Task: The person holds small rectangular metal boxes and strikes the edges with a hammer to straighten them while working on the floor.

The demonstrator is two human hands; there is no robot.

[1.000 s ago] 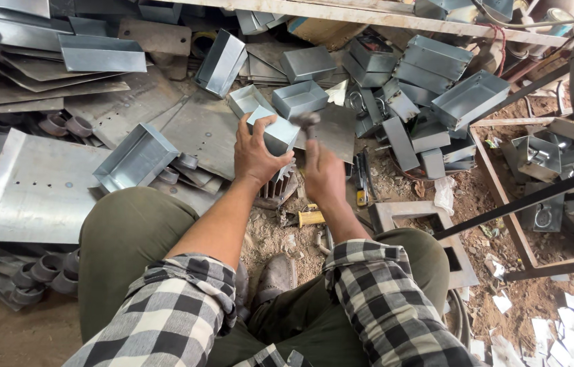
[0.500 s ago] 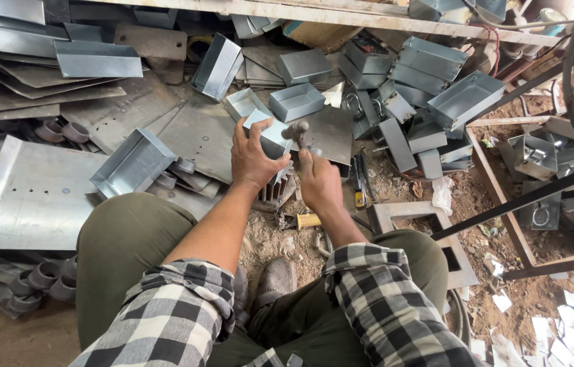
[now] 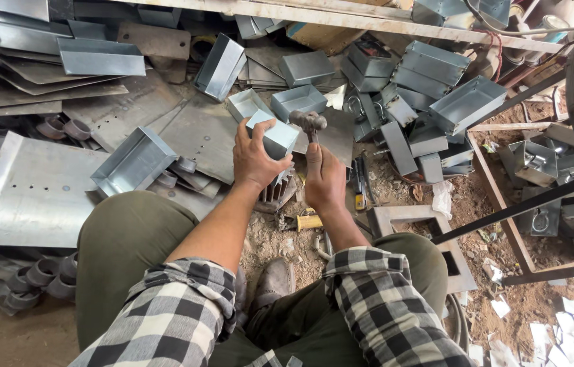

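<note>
Your left hand (image 3: 254, 158) wraps its fingers around a small grey sheet-metal box (image 3: 275, 138), held above the littered floor. Your right hand (image 3: 324, 178) is fisted on a hammer (image 3: 309, 124) raised just beside it. A glancing blow could catch those fingers or knock the box loose.

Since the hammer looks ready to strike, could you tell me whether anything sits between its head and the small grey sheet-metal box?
Nothing visible does: the hammer in the right hand is raised beside the small grey sheet-metal box, held by the left hand.
</note>
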